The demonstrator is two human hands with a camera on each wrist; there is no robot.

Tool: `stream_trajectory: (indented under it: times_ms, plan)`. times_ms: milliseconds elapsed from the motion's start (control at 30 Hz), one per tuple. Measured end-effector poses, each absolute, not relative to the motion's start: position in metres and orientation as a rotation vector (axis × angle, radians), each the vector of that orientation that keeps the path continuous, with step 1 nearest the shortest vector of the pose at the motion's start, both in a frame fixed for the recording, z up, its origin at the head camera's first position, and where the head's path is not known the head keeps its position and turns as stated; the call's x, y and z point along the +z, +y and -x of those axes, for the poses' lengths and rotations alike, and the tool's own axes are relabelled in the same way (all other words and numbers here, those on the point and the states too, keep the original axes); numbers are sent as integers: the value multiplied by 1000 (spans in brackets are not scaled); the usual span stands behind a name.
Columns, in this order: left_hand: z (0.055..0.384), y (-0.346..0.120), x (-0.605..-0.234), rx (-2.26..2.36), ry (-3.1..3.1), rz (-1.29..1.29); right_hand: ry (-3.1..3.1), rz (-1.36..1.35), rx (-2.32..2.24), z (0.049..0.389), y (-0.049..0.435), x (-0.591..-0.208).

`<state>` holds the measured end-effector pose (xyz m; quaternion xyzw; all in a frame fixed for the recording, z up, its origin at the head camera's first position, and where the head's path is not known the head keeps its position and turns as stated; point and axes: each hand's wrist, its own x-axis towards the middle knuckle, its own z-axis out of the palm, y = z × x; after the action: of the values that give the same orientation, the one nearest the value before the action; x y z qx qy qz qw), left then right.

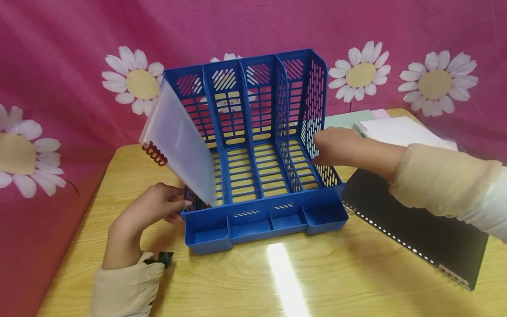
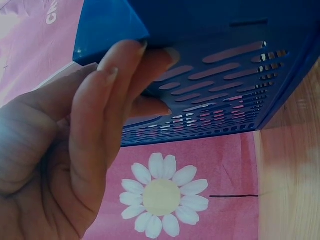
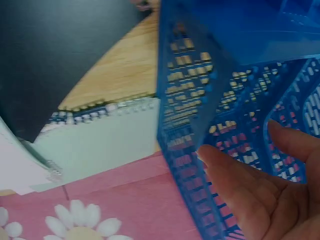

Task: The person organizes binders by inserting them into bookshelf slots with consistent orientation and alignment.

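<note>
A blue plastic desk file organizer (image 1: 257,200) with several upright compartments stands on the table. Leaning in its leftmost compartment is a spiral notebook (image 1: 180,136) with a frosted cover and dark red coil. At the organizer's lower left front corner, my left hand (image 1: 158,204) grips the side wall, fingers along the outside and thumb toward the rim. My right hand (image 1: 340,145) is at the front edge of the right wall (image 1: 314,101). The right wrist view shows its fingers (image 3: 235,180) fairly straight at that edge, the thumb spread apart.
Right of the organizer lies a black spiral notebook (image 1: 416,229), under my right forearm. Behind it are a white spiral notebook (image 1: 400,130) and a pale green one (image 3: 100,142). A pink cloth with daisies (image 1: 253,26) hangs behind the wooden table (image 1: 222,281).
</note>
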<state>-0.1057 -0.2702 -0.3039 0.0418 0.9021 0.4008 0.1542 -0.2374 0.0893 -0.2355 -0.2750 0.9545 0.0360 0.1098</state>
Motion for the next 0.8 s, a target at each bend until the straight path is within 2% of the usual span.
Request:
stream_trajectory:
  times_ms: [800]
  plan:
    - [104, -269, -303, 1136, 2580, -133, 2876, 605, 142, 272, 160, -251]
